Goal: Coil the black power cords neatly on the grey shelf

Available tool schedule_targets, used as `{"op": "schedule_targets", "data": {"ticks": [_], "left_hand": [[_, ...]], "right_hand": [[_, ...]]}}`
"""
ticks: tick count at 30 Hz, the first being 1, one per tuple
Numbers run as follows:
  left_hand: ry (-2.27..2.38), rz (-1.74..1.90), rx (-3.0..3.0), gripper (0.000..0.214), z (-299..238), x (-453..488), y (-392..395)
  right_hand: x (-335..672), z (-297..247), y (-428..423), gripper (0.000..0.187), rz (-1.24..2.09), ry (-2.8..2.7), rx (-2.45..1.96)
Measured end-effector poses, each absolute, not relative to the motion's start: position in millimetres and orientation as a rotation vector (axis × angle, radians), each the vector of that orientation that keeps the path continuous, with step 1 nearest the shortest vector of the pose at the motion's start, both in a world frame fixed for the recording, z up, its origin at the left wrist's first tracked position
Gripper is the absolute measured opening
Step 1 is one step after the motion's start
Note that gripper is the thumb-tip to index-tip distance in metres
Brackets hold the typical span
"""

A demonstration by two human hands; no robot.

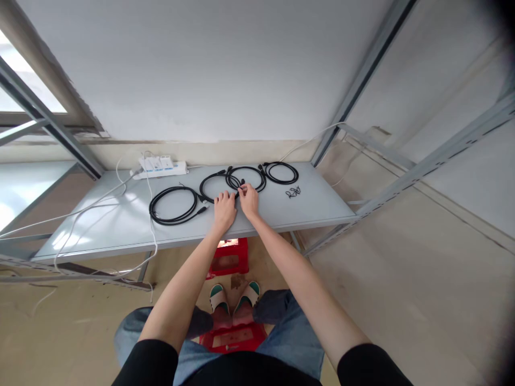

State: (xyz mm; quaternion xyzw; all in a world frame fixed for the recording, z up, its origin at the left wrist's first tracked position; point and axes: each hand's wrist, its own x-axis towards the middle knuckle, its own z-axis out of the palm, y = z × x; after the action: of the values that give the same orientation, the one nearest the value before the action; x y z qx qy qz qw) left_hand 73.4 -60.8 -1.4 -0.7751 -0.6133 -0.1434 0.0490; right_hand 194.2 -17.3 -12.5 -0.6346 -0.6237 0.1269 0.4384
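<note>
Several black coiled cables lie in a row on a grey metal shelf (322, 203). My left hand (224, 210) rests palm down on the near edge of the second coil (213, 185), fingers together. My right hand (249, 198) pinches the near edge of the third coil (246, 177) between its fingertips. A larger coil (174, 205) lies to the left and a smaller one (281, 172) to the right. A small bundle of black twist ties (293, 192) sits just right of my right hand.
A white power strip (160, 166) with plugged-in white cords stands at the shelf's back left; white cords trail off the left edge. Slanted metal shelf posts rise on both sides. A red stool (229, 257) stands below, by my sandalled feet.
</note>
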Motion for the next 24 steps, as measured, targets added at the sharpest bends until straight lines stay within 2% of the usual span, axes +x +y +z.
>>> {"op": "schedule_targets", "data": {"ticks": [11, 20, 24], "left_hand": [[-1.901, -0.453, -2.380, 0.044, 0, 75, -61], [-1.904, -0.458, -2.390, 0.039, -2, 75, -59], [-1.922, -0.444, -2.389, 0.038, 0, 75, -58]], "right_hand": [[200, -13, -15, 0.016, 0.613, -1.537, -1.354], [200, -8, -11, 0.040, 0.787, -1.514, -1.409], [202, 10, 3, 0.032, 1.058, -1.467, -1.536]]}}
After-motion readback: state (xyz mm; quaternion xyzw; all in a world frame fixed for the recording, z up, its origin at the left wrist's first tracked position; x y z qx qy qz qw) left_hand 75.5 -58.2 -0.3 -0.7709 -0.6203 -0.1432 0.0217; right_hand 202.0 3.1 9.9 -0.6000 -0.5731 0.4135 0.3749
